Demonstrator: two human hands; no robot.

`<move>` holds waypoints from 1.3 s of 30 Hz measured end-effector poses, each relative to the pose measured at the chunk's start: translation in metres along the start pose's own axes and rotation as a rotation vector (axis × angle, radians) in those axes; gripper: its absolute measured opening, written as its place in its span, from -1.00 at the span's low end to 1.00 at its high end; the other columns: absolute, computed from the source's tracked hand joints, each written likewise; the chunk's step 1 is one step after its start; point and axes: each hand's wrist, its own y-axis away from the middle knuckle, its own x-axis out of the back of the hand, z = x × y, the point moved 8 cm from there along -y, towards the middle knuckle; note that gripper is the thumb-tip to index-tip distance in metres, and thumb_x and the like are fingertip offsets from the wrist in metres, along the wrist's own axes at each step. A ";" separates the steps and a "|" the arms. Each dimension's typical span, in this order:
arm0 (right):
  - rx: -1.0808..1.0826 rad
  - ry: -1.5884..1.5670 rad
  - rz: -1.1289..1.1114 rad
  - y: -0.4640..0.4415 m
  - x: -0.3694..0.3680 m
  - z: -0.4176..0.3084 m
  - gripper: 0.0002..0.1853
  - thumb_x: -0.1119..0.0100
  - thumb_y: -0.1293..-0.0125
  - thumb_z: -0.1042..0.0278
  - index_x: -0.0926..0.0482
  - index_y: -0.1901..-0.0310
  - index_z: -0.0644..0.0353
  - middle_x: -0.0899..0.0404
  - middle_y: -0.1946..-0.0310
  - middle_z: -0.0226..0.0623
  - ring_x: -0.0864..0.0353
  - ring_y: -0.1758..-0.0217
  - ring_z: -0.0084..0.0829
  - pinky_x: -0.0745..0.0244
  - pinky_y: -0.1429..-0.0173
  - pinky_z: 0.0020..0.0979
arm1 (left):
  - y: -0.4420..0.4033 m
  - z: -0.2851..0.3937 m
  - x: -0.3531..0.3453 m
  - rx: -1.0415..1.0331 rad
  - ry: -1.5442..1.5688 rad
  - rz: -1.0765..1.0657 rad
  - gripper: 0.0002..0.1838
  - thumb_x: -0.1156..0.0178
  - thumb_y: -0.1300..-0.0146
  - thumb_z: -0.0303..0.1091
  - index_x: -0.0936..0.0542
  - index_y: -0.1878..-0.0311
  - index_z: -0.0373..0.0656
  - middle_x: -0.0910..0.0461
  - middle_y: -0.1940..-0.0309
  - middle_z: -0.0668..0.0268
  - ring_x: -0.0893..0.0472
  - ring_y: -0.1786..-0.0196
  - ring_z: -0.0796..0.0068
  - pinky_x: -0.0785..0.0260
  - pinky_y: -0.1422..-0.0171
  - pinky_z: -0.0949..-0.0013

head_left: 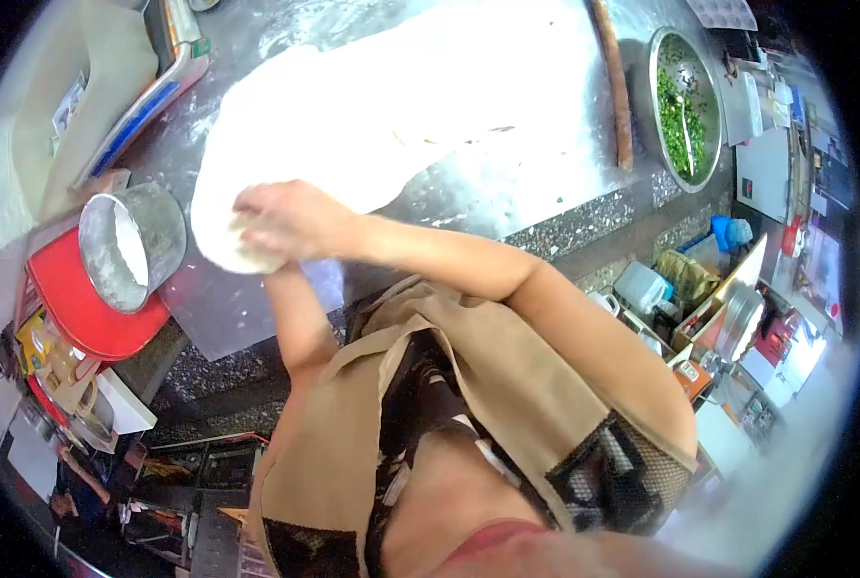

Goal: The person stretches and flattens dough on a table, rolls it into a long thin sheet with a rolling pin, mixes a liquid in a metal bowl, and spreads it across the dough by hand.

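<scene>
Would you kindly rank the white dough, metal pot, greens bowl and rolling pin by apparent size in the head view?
1. White dough, largest
2. Metal pot and greens bowl: too alike to rank
3. Rolling pin, smallest

Right arm (449, 255) bends inward, fingers (254, 200) (blurred) near the left wrist (284, 280).

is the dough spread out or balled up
Spread out: the dough lies as a broad white sheet across much of the metal counter.
</scene>
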 end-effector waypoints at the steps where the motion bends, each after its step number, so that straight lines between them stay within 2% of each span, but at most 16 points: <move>1: -0.082 0.041 0.105 0.010 0.011 0.020 -0.60 -0.22 -0.23 0.22 -0.49 -0.04 0.23 -0.59 0.10 -0.03 -0.57 -0.04 -0.02 -0.46 -0.14 -0.18 | -0.006 0.021 0.012 -0.033 0.014 0.041 -0.43 0.03 -0.42 -0.09 -0.31 -0.35 -0.26 -0.31 -0.35 0.11 -0.28 -0.39 0.14 -0.05 -0.50 0.13; 6: -0.339 0.935 0.422 0.079 0.091 0.133 -0.36 -0.33 -0.16 0.11 -0.38 -0.22 0.23 -0.36 -0.24 -0.08 -0.25 -0.37 0.00 -0.22 -0.38 -0.08 | -0.006 0.052 0.055 -0.075 0.058 0.152 -0.43 0.03 -0.41 -0.08 -0.31 -0.35 -0.26 -0.31 -0.35 0.11 -0.28 -0.39 0.14 -0.05 -0.50 0.13; 8: -0.361 0.985 0.405 0.092 0.106 0.144 -0.30 -0.36 -0.11 0.15 -0.33 -0.26 0.19 -0.31 -0.28 -0.12 -0.17 -0.40 0.04 -0.14 -0.41 -0.03 | -0.001 0.049 0.063 -0.069 0.070 0.179 -0.43 0.03 -0.41 -0.08 -0.31 -0.35 -0.26 -0.30 -0.35 0.11 -0.28 -0.39 0.14 -0.05 -0.50 0.12; 12: -0.250 1.001 0.283 0.086 0.129 0.158 -0.42 -0.35 -0.08 0.21 -0.45 -0.17 0.08 -0.46 -0.15 -0.20 -0.39 -0.26 -0.05 -0.42 -0.19 -0.15 | 0.003 0.053 0.062 -0.085 0.067 0.188 -0.43 0.03 -0.41 -0.08 -0.31 -0.35 -0.26 -0.30 -0.35 0.10 -0.28 -0.39 0.14 -0.05 -0.50 0.12; 13: -0.150 1.030 0.273 0.083 0.138 0.155 -0.52 -0.30 -0.10 0.31 -0.50 -0.12 0.01 -0.58 0.05 -0.23 -0.55 -0.03 -0.05 -0.52 -0.02 -0.31 | 0.003 0.054 0.061 -0.086 0.065 0.195 -0.43 0.03 -0.41 -0.08 -0.31 -0.35 -0.26 -0.30 -0.35 0.10 -0.28 -0.40 0.14 -0.05 -0.50 0.12; 14: -0.162 1.040 0.291 0.081 0.158 0.155 -0.52 -0.30 -0.10 0.31 -0.50 -0.12 0.01 -0.58 0.05 -0.23 -0.55 -0.03 -0.05 -0.52 -0.02 -0.31 | 0.004 0.052 0.060 -0.088 0.060 0.194 -0.43 0.03 -0.41 -0.08 -0.31 -0.35 -0.26 -0.30 -0.35 0.10 -0.28 -0.40 0.14 -0.05 -0.50 0.12; 16: -0.468 0.598 0.282 0.087 0.210 0.178 -0.63 -0.18 -0.21 0.41 -0.53 -0.09 0.13 -0.64 0.12 -0.21 -0.63 0.14 -0.08 -0.55 0.04 -0.28 | 0.006 0.052 0.058 -0.099 0.048 0.202 -0.43 0.02 -0.41 -0.08 -0.31 -0.34 -0.26 -0.30 -0.36 0.10 -0.27 -0.40 0.14 -0.05 -0.50 0.12; 18: -0.526 -0.065 0.562 0.118 0.286 0.181 -0.68 -0.11 -0.29 0.40 -0.53 -0.07 0.27 -0.67 0.14 -0.21 -0.68 0.21 -0.15 -0.57 0.03 -0.27 | 0.014 0.051 0.060 -0.117 0.043 0.222 -0.43 0.02 -0.41 -0.08 -0.31 -0.34 -0.26 -0.30 -0.36 0.10 -0.27 -0.40 0.14 -0.05 -0.50 0.11; 22: -0.361 -0.917 1.023 0.216 0.369 0.235 -0.57 -0.11 -0.33 0.19 -0.46 -0.12 0.33 -0.64 0.10 -0.26 -0.61 0.01 -0.34 -0.48 -0.17 -0.22 | 0.038 0.034 0.064 -0.142 0.016 0.297 -0.43 0.02 -0.40 -0.08 -0.31 -0.34 -0.27 -0.29 -0.36 0.10 -0.27 -0.40 0.14 -0.05 -0.50 0.11; 23: -0.693 -1.038 1.229 0.238 0.350 0.271 -0.48 -0.10 -0.35 0.10 -0.40 -0.18 0.33 -0.61 0.03 -0.26 -0.54 -0.13 -0.30 -0.38 -0.29 -0.14 | 0.045 0.027 0.065 -0.142 0.015 0.319 -0.43 0.02 -0.40 -0.08 -0.31 -0.34 -0.27 -0.29 -0.36 0.10 -0.27 -0.40 0.14 -0.05 -0.50 0.11; 25: -0.335 -1.571 0.700 0.211 0.328 0.272 -0.47 -0.10 -0.35 0.06 -0.38 -0.18 0.32 -0.56 -0.02 -0.19 -0.52 -0.15 -0.21 -0.32 -0.33 -0.09 | 0.053 0.013 0.063 -0.148 0.016 0.344 -0.43 0.02 -0.40 -0.08 -0.31 -0.34 -0.27 -0.29 -0.36 0.10 -0.27 -0.40 0.14 -0.05 -0.50 0.11; 27: -0.619 -1.140 1.210 0.227 0.330 0.266 -0.48 -0.12 -0.35 0.08 -0.38 -0.17 0.32 -0.54 -0.02 -0.16 -0.52 -0.14 -0.19 -0.31 -0.35 -0.09 | 0.052 -0.002 0.058 -0.150 0.014 0.356 -0.43 0.02 -0.40 -0.08 -0.31 -0.34 -0.27 -0.29 -0.36 0.10 -0.27 -0.40 0.14 -0.05 -0.50 0.10; 29: -0.476 -1.348 0.878 0.195 0.320 0.274 -0.54 -0.16 -0.33 0.20 -0.40 -0.13 0.35 -0.53 -0.03 -0.12 -0.52 -0.12 -0.16 -0.35 -0.33 -0.08 | 0.042 -0.015 0.045 -0.153 0.025 0.343 -0.43 0.02 -0.40 -0.08 -0.31 -0.34 -0.27 -0.29 -0.36 0.10 -0.27 -0.40 0.14 -0.05 -0.50 0.10; 33: -0.611 -1.097 0.907 0.170 0.314 0.291 -0.60 -0.16 -0.31 0.36 -0.42 -0.11 0.39 -0.51 -0.08 -0.10 -0.51 -0.13 -0.12 -0.42 -0.29 -0.09 | 0.039 -0.026 0.028 -0.189 0.072 0.305 -0.43 0.02 -0.40 -0.08 -0.31 -0.34 -0.27 -0.28 -0.37 0.09 -0.27 -0.40 0.14 -0.05 -0.50 0.10; 36: -0.330 -1.203 0.871 0.157 0.345 0.224 -0.55 -0.15 -0.32 0.36 -0.38 -0.17 0.41 -0.49 -0.13 -0.05 -0.48 -0.22 -0.12 -0.40 -0.32 -0.08 | 0.061 -0.013 0.015 -0.239 0.112 0.264 -0.43 0.02 -0.39 -0.08 -0.31 -0.34 -0.27 -0.28 -0.37 0.09 -0.27 -0.40 0.14 -0.05 -0.50 0.09; 39: -0.293 -1.016 0.878 0.155 0.378 0.130 -0.54 -0.05 -0.39 0.30 -0.34 -0.24 0.38 -0.50 -0.15 -0.08 -0.48 -0.23 -0.16 -0.42 -0.31 -0.07 | 0.095 0.012 0.002 -0.319 0.129 0.229 -0.43 0.02 -0.39 -0.08 -0.31 -0.33 -0.27 -0.28 -0.37 0.09 -0.26 -0.40 0.14 -0.05 -0.50 0.09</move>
